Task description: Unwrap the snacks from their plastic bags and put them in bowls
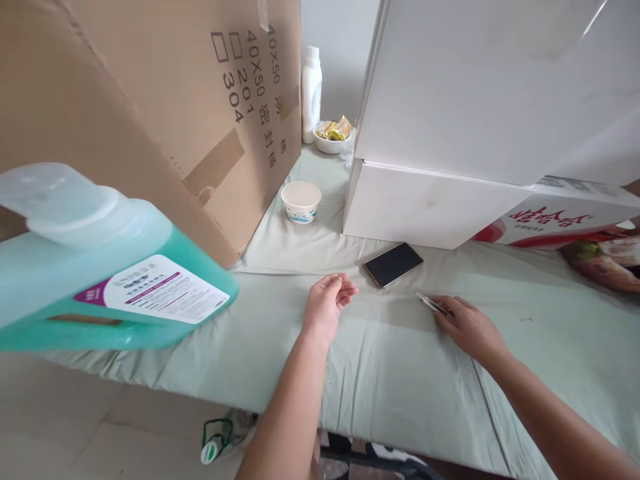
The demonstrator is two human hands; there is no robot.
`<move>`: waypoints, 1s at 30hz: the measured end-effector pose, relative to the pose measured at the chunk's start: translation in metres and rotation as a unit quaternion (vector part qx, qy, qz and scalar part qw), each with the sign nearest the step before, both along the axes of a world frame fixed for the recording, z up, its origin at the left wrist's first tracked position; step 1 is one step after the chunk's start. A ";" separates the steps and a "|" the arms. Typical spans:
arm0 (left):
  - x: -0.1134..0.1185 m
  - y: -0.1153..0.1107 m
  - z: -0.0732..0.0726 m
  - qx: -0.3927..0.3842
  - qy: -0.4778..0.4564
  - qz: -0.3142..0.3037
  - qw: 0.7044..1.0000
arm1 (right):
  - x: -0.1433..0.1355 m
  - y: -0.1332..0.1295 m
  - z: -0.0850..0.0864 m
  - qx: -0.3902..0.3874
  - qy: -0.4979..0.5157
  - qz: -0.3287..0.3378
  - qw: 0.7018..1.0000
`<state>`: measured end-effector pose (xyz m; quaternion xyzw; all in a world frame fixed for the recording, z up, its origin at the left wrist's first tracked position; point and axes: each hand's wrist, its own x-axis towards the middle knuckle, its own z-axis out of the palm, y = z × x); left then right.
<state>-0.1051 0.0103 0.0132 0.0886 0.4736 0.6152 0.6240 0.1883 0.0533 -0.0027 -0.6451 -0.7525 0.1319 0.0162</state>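
Pinching a tool [428,303] beside the phone [394,265], the right hand [473,330] seems readied, needing steadiness next, the left hand [325,305] nearby loosely curled, apparently empty.

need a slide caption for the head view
Right hand holding a slim tool, left hand half-curled, and a dark-screened phone lying on pale green cloth.

Tweezers [428,301]: slim, metallic, two-pronged. Position: right of frame centre, gripped in the right hand [470,328]; tips directed toward the upper left; rear portion concealed by the fingers. Phone [394,265]: rectangular, thin, light-edged. Screen faces up, dark. Position: flat on the cloth [260,333], right of frame centre, long axis slanting from lower left to upper right.
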 end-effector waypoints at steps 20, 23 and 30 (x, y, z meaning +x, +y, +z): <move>0.028 0.027 -0.012 -0.014 0.073 0.000 0.997 | -0.073 0.028 0.021 0.076 0.229 0.186 0.952; 0.029 0.029 -0.012 -0.008 0.061 0.008 0.998 | -0.090 0.031 0.027 0.063 0.302 0.197 0.931; 0.007 0.037 -0.012 -0.038 0.032 0.067 0.997 | -0.132 0.048 0.037 0.034 0.317 0.209 0.925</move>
